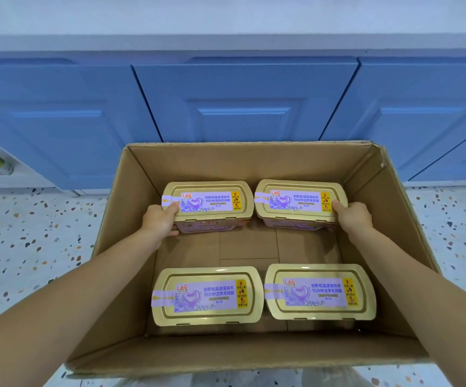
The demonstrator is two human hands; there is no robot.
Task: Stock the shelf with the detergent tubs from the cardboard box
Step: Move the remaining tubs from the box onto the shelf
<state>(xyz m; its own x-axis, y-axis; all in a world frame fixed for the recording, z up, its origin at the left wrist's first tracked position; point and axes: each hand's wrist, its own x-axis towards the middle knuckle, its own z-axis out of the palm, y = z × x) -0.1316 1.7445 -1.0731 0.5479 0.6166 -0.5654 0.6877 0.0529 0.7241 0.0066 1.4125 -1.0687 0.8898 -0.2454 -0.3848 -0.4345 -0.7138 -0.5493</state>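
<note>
1. Head view: I am looking down into the open cardboard box (pixel 254 356) on the speckled floor (pixel 30 247), in front of blue cabinet doors (pixel 243 101).
2. Four gold-lidded detergent tubs sit inside: two in the far row, two in the near row, with bare box bottom between the rows.
3. My left hand (pixel 160 219) is closed on the left end of the far-left tub (pixel 208 203), thumb on the lid; my right hand (pixel 353 217) grips the right end of the far-right tub (pixel 300 201) the same way.
4. I judge this the pick-up step, both far tubs taken at once. Whether they have left the box bottom I cannot tell.
5. The near-left tub (pixel 206 296) and near-right tub (pixel 319 291) lie untouched.
6. The next move calls for a straight lift clear of the box walls; the shelf is not in view.
</note>
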